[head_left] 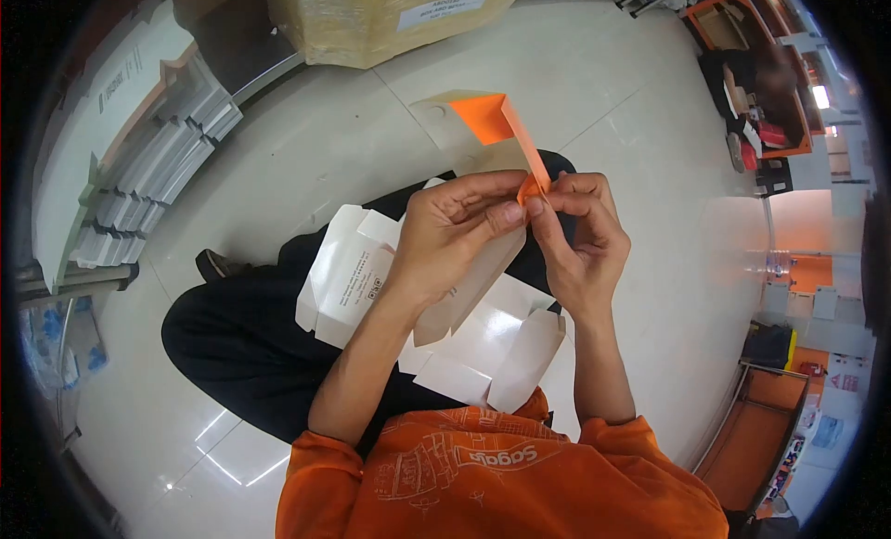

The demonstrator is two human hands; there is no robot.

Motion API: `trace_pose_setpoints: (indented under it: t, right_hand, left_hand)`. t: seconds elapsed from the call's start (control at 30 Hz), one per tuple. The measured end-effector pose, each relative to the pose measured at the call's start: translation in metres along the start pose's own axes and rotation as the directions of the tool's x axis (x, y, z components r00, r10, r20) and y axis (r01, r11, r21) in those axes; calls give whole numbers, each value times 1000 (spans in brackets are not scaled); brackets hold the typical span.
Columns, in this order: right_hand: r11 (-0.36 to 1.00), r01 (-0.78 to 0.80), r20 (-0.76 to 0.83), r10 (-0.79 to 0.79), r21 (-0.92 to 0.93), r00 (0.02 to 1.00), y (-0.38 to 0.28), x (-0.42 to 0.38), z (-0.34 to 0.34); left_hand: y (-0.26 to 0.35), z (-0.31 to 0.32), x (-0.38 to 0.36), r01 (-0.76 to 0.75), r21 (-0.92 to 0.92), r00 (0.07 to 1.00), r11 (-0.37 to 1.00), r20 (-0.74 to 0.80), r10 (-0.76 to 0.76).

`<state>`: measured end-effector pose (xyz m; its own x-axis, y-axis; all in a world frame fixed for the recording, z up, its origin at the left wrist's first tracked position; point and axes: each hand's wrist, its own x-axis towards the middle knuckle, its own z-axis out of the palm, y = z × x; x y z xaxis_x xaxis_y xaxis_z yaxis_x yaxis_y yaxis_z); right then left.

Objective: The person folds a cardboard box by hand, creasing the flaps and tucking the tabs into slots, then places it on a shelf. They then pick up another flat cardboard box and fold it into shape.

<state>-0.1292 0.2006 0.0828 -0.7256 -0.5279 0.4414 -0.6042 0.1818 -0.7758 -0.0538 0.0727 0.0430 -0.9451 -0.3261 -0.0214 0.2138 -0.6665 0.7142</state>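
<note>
An orange folded card strip [524, 140] rises from between my two hands, its upper end bent over to the left. My left hand [459, 228] pinches the strip's lower end from the left. From the right, the thumb and fingers of my right hand [580, 233] pinch the same end, close beside the left fingertips. Under my left hand hangs a pale card flap [464, 293]. Unfolded white boxes lie on my lap: one with printed text [348, 275] at the left, another glossy one [492, 335] below my hands.
Stacks of flat card [158, 159] fill a rack at the left. A plastic-wrapped carton [371, 29] stands at the top. My crossed legs in black rest on the tiled floor [650, 196]. At the upper right, a person in dark clothes is beside an orange shelf [789, 152].
</note>
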Motion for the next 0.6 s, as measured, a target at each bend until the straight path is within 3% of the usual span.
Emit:
trace_pose_setpoints:
  t: [0.13, 0.27, 0.33, 0.6]
  right_hand:
    - [990, 119, -14, -120, -81, 993, 4, -1, 0]
    - [991, 117, -4, -118, -65, 993, 0, -1, -2]
    - [994, 17, 70, -9, -106, 998, -12, -1, -5]
    - [997, 65, 19, -65, -31, 998, -2, -10, -6]
  left_hand:
    - [-4, 3, -1, 33, -69, 999, 997, -6, -33]
    - [-6, 1, -1, 41, -122, 999, 992, -5, -42]
    - [-7, -4, 2, 45, -65, 999, 997, 5, -45]
    - [-18, -7, 3, 81, -75, 996, 994, 53, -77]
